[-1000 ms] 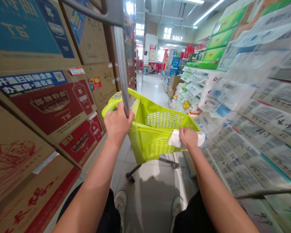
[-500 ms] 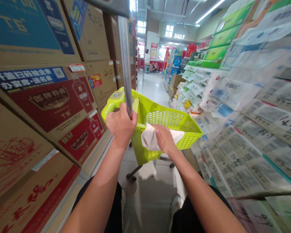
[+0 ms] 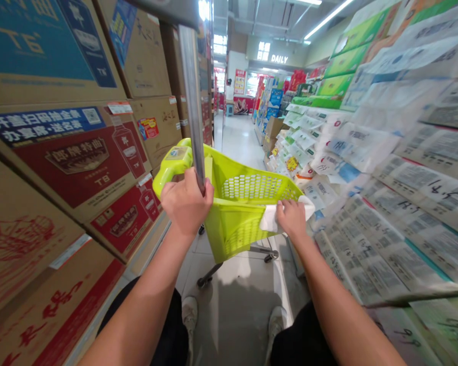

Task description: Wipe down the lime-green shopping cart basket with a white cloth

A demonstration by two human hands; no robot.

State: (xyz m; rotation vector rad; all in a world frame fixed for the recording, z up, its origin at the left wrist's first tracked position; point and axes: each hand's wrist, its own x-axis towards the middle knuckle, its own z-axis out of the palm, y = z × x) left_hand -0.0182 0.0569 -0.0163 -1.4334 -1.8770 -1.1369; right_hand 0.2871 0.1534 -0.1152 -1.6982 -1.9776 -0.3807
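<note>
A lime-green shopping cart basket [image 3: 229, 208] with perforated walls stands before me on wheeled metal legs. My left hand [image 3: 187, 201] is closed around the lower end of an upright metal pole [image 3: 193, 101], beside the cart's green handle [image 3: 164, 173]. The pole's foot is hidden by the hand. On the basket's near side rim, toward its far end, my right hand [image 3: 293, 218] grips a white cloth [image 3: 269, 218]. Its fingers bend over the rim with the cloth beneath them, and one end of the cloth sticks out past the hand.
Stacked cardboard boxes [image 3: 68, 157] line the left side close to the cart. Wrapped tissue packs [image 3: 400, 203] are piled along the right. A tiled aisle [image 3: 242, 133] runs ahead. A cart wheel [image 3: 204, 281] rests near my shoes [image 3: 190, 312].
My right hand has slid the cloth along the rim to the right, toward the basket's far end. My left hand keeps its hold, and the cart has shifted slightly left in view.
</note>
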